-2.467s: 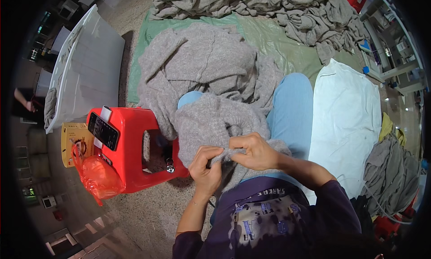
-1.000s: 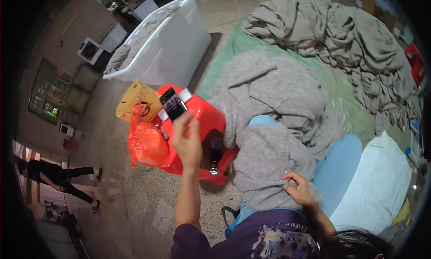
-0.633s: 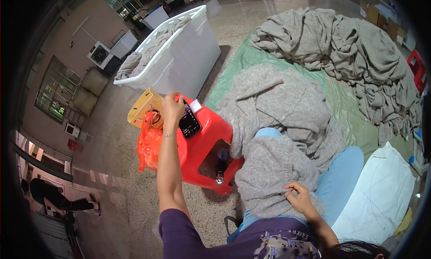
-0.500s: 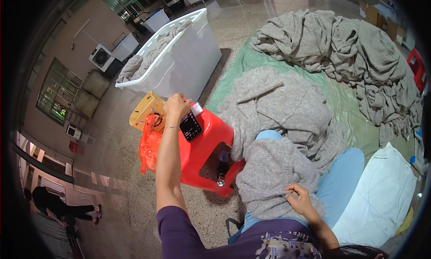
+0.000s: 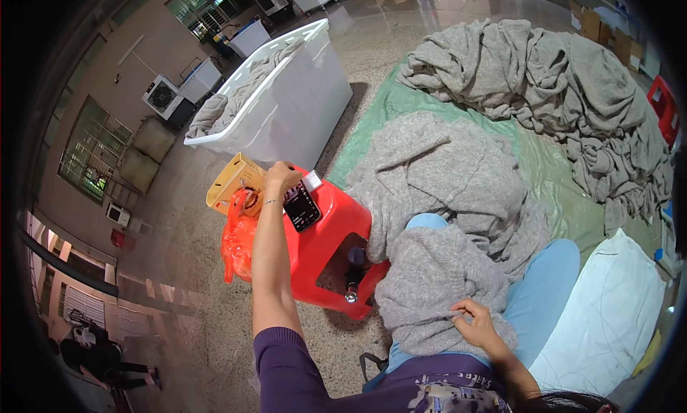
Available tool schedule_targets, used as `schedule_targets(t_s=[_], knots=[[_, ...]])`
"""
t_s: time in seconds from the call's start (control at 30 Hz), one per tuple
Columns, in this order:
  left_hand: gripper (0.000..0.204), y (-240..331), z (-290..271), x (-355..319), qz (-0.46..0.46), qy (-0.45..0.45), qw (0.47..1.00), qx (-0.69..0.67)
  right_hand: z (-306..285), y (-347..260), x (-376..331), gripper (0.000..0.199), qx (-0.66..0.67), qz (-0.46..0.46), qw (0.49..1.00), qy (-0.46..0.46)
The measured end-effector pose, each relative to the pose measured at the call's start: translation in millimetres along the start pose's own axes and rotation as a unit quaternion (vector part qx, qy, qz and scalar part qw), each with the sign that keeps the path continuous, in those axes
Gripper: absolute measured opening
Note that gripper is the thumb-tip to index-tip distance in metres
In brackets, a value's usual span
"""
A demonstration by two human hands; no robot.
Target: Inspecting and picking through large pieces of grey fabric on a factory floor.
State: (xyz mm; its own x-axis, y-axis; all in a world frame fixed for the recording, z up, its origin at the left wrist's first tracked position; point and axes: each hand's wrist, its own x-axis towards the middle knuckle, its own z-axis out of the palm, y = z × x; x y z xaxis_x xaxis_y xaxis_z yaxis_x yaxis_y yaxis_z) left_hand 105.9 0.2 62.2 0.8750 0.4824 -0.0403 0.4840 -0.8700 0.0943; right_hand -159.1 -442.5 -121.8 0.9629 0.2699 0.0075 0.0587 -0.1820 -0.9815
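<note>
My left arm reaches over a red plastic stool (image 5: 336, 220). My left hand (image 5: 282, 177) is above its far end, fingers curled together at the top of a black phone (image 5: 301, 208); whatever the fingertips hold is hidden. An orange plastic bag (image 5: 240, 241) and an open yellow box (image 5: 236, 177) are left of that wrist. Across my lap lies a grey knit sweater (image 5: 436, 288). My right hand (image 5: 476, 326) rests on it, thumb and index finger closed at a bit of the knit. A small white object (image 5: 312, 181) is beside the phone.
A white tub (image 5: 286, 101) with grey knitwear stands beyond the stool. More grey knits (image 5: 444, 162) lie ahead on a green sheet (image 5: 372, 137), with a large heap (image 5: 529, 76) behind. A white sack (image 5: 601, 316) is at my right. Another person (image 5: 93, 352) is far left.
My left hand has drawn back slightly toward me, its fingers lower by the phone. My right hand has barely moved on the sweater. The far person has shifted posture.
</note>
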Motion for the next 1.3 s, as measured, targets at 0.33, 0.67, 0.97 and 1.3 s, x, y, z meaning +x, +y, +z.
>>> schedule_targets(t_s=[0.33,0.67,0.97,1.3], knots=[[0.040,-3.3,7.8,2.2,0.034,0.052,0.996,-0.057,2.9,5.4,0.6,0.020,-0.001,-0.008,1.000,0.010],[0.037,-3.4,9.1,2.1,0.035,0.046,0.996,-0.067,3.1,0.5,1.4,0.019,-0.001,0.001,1.000,0.002],[0.034,-4.4,11.7,1.9,0.047,0.065,0.995,-0.064,2.4,-2.2,1.8,0.018,-0.001,0.001,1.000,0.001],[0.034,-4.6,10.9,0.2,0.048,0.064,0.995,-0.066,2.9,-1.7,1.7,0.018,0.002,-0.001,1.000,0.003]])
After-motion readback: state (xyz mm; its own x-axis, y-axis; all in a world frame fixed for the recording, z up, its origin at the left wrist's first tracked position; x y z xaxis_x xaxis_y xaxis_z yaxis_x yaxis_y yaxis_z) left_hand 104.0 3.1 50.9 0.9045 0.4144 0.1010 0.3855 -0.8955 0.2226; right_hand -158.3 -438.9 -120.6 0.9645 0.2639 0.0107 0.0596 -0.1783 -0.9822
